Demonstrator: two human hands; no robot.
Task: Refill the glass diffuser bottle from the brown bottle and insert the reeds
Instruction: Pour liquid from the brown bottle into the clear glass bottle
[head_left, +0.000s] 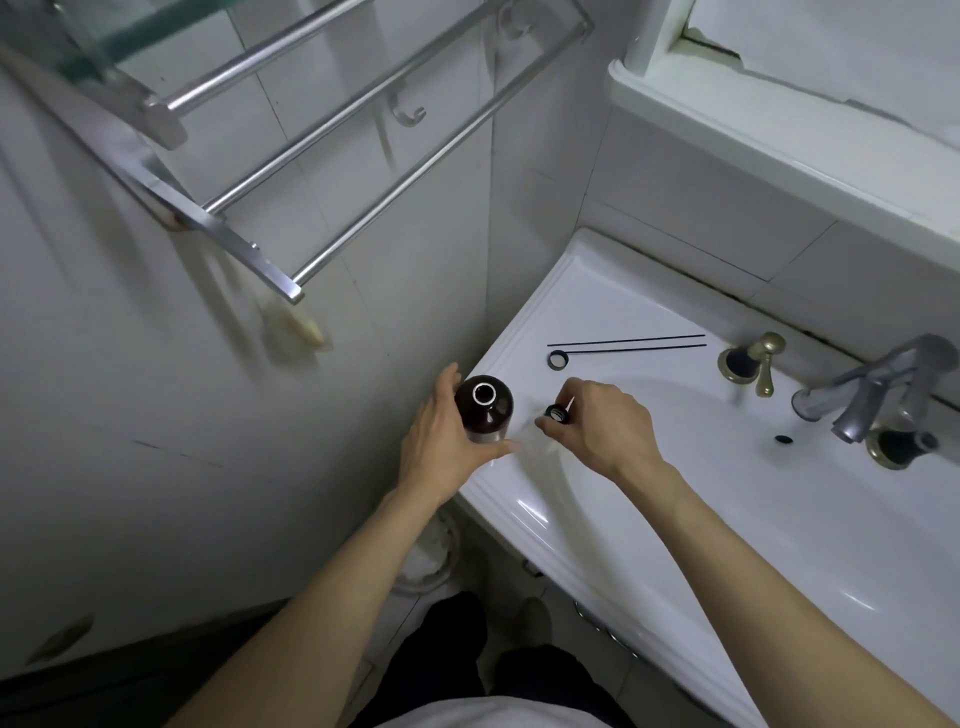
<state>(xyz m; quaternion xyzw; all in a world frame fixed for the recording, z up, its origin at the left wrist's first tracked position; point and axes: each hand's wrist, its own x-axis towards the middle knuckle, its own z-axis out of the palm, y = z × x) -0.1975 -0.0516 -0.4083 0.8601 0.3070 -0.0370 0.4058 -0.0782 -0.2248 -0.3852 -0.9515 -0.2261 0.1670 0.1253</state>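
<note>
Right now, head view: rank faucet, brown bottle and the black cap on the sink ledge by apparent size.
1. faucet, largest.
2. brown bottle, seen from above, so its height is hidden.
3. black cap, clearly smallest.

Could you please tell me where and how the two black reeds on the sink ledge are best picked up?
Probably pinch both reeds together near mid-length, coming straight down from above: they lie flat and side by side on the sink ledge, their left ends close to the black cap.
</note>
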